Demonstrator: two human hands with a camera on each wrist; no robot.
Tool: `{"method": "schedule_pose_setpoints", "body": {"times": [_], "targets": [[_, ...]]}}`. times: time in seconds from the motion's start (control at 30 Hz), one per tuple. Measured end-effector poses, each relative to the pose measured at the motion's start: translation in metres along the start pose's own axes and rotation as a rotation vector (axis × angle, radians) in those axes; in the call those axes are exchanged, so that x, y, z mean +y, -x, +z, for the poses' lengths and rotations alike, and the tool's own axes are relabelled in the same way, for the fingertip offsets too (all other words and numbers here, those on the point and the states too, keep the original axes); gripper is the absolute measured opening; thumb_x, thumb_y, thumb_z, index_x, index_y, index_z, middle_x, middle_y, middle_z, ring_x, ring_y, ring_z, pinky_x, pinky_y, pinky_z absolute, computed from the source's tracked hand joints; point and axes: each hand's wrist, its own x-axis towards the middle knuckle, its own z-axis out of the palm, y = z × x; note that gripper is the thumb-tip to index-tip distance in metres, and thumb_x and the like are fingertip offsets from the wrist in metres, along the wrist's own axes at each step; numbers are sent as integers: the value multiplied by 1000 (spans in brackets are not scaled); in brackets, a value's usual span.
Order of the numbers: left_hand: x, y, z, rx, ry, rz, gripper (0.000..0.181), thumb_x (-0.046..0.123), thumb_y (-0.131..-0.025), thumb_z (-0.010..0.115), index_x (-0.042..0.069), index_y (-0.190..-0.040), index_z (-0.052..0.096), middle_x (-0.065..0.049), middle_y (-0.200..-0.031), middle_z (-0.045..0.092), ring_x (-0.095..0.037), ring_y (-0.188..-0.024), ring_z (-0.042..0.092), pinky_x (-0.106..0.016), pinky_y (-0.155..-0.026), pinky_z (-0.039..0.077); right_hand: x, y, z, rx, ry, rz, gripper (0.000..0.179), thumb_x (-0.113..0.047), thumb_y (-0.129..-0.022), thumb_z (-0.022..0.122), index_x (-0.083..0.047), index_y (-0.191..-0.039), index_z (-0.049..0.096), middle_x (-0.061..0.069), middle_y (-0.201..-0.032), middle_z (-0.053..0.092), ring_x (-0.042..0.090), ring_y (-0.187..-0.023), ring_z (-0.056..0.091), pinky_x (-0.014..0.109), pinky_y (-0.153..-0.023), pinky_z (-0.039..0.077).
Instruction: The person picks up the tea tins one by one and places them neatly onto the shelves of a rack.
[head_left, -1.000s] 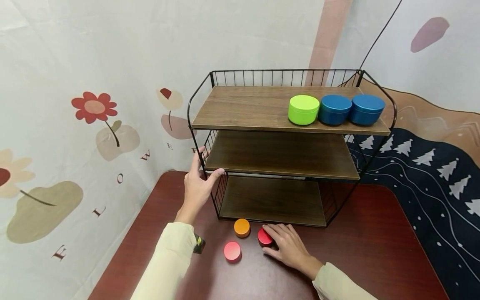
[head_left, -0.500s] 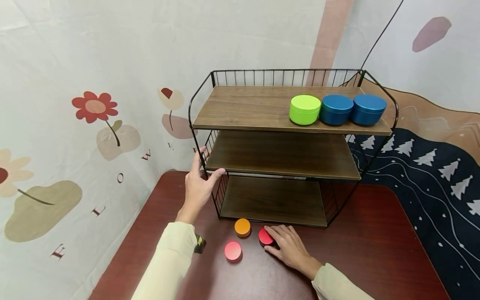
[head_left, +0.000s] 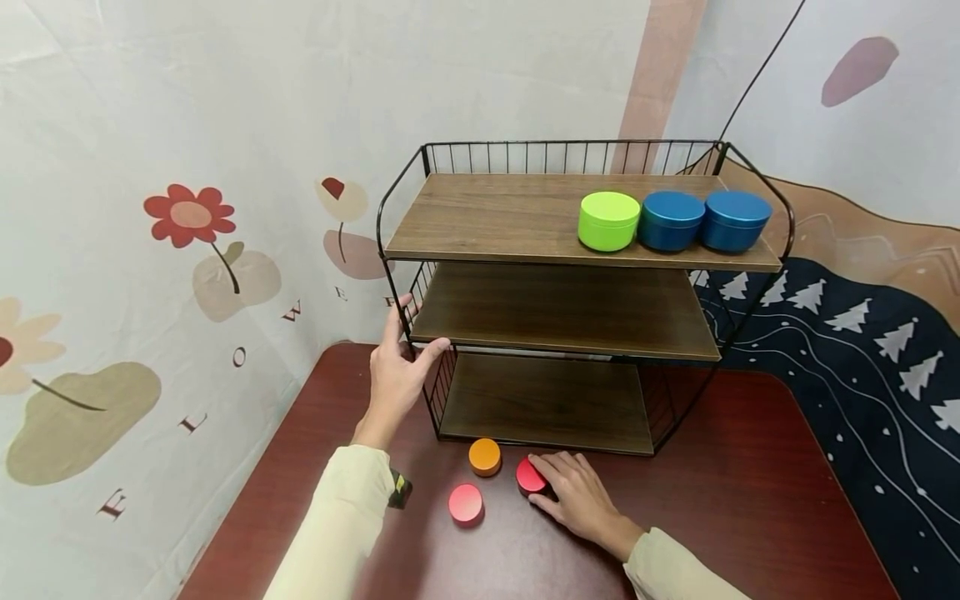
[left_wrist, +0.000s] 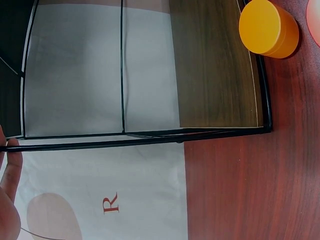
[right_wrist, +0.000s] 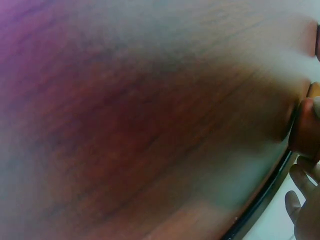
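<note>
A three-tier rack with wooden boards and a black wire frame stands on the table. My left hand grips its left side post at the middle shelf, thumb in front and fingers around the outside. At the front of the rack, my right hand holds a small red round tin on the table, fingers over its far side and thumb at its near side. Left of that tin sit an orange tin and a pinkish-red tin. The right wrist view shows the red tin partly, at the edge.
One lime-green tin and two blue tins stand in a row at the right of the top shelf. A dark item with yellow marks lies beside the left sleeve. Printed cloth hangs behind the reddish-brown table.
</note>
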Motion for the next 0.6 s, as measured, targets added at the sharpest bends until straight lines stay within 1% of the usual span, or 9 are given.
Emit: {"method": "schedule_pose_setpoints", "body": {"times": [0.17,0.27,0.47,0.6], "targets": [[0,1,-1,-3,2,-9,75,30,-88,78,40,-150,36,10,-142,55,-17,-42,42,-26,-43,34,-2,-4,-9,-3,2,-32,57,-42,-82,81,-16,-130,66,-1,-114,68,18,-105,61,47,-87,50],[-1,1,-1,0,-2,-4,76,29,-88,78,39,-150,36,8,-142,55,-16,-41,41,-26,-43,34,-5,-9,-16,6,-4,-64,56,-43,-82,81,-16,-128,66,-1,-114,68,17,-104,62,47,-87,50],[0,1,-1,-8,-12,3,77,29,-87,78,37,-151,36,5,-142,56,-15,-42,41,-26,-45,35,-9,-15,-31,40,10,-148,59,-44,-76,85,-15,-125,68,-1,-112,68,17,-100,62,44,-86,51],[0,1,-1,-8,-17,-4,77,29,-87,79,38,-151,36,6,-141,56,-16,-44,42,-26,-46,35,-9,-16,-39,51,25,-198,62,-45,-73,86,-14,-124,68,0,-110,68,17,-99,62,47,-85,52]]}}
